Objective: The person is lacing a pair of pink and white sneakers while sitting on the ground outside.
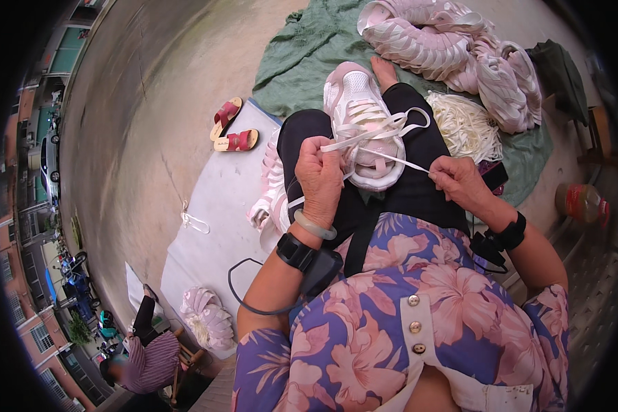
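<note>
A pink and white sneaker [361,103] rests on my lap, toe pointing away from me. A white flat shoelace [384,130] is threaded through its eyelets. My left hand [318,177] is closed on one end of the lace just beside the shoe's heel. My right hand [460,181] pinches the other end, pulled out taut to the right. A second pink sneaker [270,187] lies against my left thigh, partly hidden by my arm.
A heap of pink sneakers [446,48] lies on a green cloth [302,62] ahead, with a bundle of white laces [464,126] beside it. A pair of red sandals [232,128] sits on the concrete. Another person [144,357] sits at lower left.
</note>
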The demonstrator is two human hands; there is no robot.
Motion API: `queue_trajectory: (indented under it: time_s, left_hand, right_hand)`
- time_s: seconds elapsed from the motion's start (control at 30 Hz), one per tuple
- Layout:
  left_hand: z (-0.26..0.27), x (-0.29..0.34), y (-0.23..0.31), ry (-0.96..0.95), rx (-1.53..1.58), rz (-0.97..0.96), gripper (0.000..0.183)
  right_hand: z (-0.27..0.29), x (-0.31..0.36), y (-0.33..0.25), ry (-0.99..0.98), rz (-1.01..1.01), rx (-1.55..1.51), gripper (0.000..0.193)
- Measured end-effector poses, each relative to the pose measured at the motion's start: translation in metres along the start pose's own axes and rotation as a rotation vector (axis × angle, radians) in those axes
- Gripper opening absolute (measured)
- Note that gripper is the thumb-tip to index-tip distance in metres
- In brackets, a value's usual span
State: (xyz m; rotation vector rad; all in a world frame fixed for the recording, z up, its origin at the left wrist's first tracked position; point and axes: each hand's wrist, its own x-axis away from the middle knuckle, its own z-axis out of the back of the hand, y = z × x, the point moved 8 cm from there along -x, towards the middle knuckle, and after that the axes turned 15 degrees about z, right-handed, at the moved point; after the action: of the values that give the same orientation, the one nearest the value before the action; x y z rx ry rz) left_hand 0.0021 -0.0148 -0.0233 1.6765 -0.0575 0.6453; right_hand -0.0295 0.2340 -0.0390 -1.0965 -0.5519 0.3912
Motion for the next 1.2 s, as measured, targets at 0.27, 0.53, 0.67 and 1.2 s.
queue_trajectory:
  time_s: [0.27, 0.53, 0.67, 1.2]
  left_hand:
    - [-0.055, 0.032, 0.018, -0.164, -0.401, -0.366, 0.015]
    - [-0.075, -0.004, -0.016, -0.186, -0.514, -0.026, 0.018]
    - [-0.073, -0.008, -0.024, -0.121, -0.407, 0.067, 0.011]
    - [0.036, 0.054, -0.015, -0.187, -0.484, 0.354, 0.014]
  right_hand:
    - [0.002, -0.031, -0.015, 0.131, 0.238, -0.125, 0.020]
    - [-0.025, -0.064, 0.002, 0.150, -0.079, -0.474, 0.032]
    - [-0.028, -0.064, 0.004, 0.128, -0.044, -0.513, 0.034]
    - [-0.024, -0.054, 0.021, 0.160, -0.081, -0.756, 0.022]
